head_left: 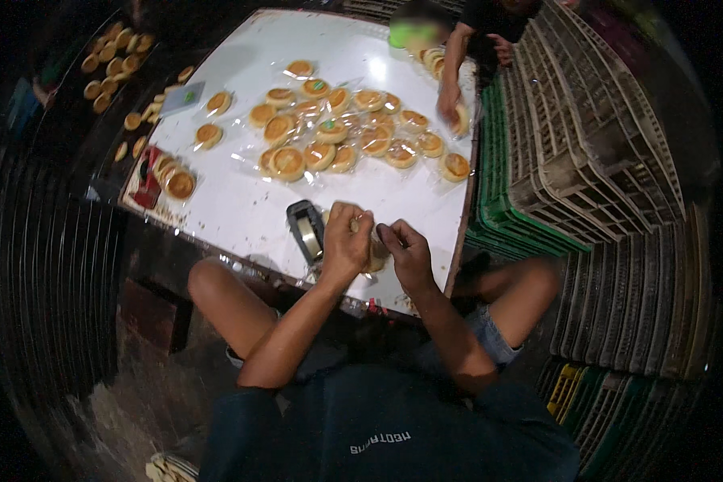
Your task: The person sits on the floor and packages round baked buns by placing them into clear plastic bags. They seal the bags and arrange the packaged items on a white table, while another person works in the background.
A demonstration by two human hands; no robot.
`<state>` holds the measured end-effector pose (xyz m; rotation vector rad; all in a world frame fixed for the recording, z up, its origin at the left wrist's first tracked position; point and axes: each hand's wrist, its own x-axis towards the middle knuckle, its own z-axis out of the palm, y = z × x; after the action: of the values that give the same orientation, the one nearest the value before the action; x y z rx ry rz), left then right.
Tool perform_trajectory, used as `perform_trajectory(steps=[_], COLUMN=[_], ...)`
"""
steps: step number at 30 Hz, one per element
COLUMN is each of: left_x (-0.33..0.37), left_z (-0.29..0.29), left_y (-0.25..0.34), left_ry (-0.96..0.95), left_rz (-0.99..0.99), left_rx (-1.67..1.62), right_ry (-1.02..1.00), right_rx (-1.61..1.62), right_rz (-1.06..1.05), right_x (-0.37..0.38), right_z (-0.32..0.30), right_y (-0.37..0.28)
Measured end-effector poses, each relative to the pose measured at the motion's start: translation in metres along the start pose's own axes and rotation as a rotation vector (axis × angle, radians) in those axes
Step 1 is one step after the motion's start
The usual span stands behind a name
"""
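At the near edge of the white table (241, 60), my two hands are close together over a pale bun in clear plastic (375, 259), mostly hidden by them. My left hand (348, 241) is closed, its curled fingers on the wrapping. Thumb and fingers of my right hand (407, 251) pinch together at the other side of the bag. Just left of my left hand stands a black tape dispenser (295, 215) with a roll of tape. Beyond my hands lie several round, golden-topped buns (286, 163), many in clear bags.
A red holder (146, 183) stands by a row of buns (179, 185) at the left edge. Across the table, another person's hand (450, 104) touches a bun. Stacked crates (570, 136) rise on the right. More buns (112, 68) lie beyond the far left edge.
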<state>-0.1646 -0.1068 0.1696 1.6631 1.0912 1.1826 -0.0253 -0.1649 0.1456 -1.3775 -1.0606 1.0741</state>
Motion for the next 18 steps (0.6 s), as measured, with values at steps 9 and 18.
perform_trajectory(steps=[9, 18], left_x=[0.007, 0.025], left_z=[-0.022, -0.07], left_y=[0.021, 0.002], left_ry=[-0.09, 0.087], left_rz=[-0.588, -0.702], left_rx=[-0.998, -0.97], right_ry=[0.075, -0.193], right_rx=[0.626, -0.188], right_rz=[0.124, 0.426], right_x=[0.013, 0.001], right_z=[0.049, 0.083], right_y=[-0.025, 0.084])
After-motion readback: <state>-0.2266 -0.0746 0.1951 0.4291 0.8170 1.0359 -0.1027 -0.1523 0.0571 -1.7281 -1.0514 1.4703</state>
